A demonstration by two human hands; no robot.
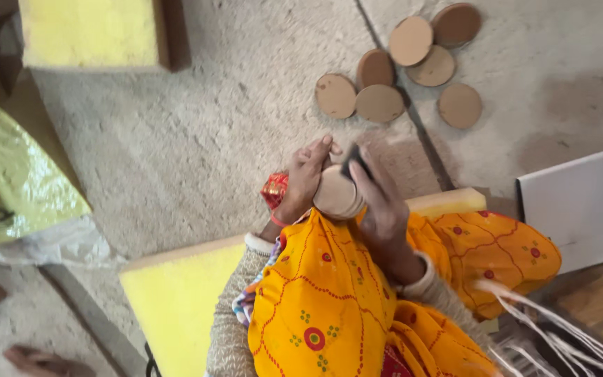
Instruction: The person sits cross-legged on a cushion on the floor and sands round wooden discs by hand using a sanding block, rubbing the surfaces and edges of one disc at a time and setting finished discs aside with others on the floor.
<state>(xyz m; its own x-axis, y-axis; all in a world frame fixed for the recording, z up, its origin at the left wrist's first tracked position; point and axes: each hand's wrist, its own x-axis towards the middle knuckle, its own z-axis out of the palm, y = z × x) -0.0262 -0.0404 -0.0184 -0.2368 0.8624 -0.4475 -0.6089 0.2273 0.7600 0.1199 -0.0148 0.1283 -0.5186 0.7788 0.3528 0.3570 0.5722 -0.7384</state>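
The left hand grips a round wooden disc above the lap while the right hand pinches a small dark pad against it, apparently mid-sanding; turning the disc looks called for.

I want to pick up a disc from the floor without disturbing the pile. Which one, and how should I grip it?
Take the lone round disc at the right of the cluster. It lies flat and apart from the overlapping ones, so probably come from above and pinch opposite edges of its rim.
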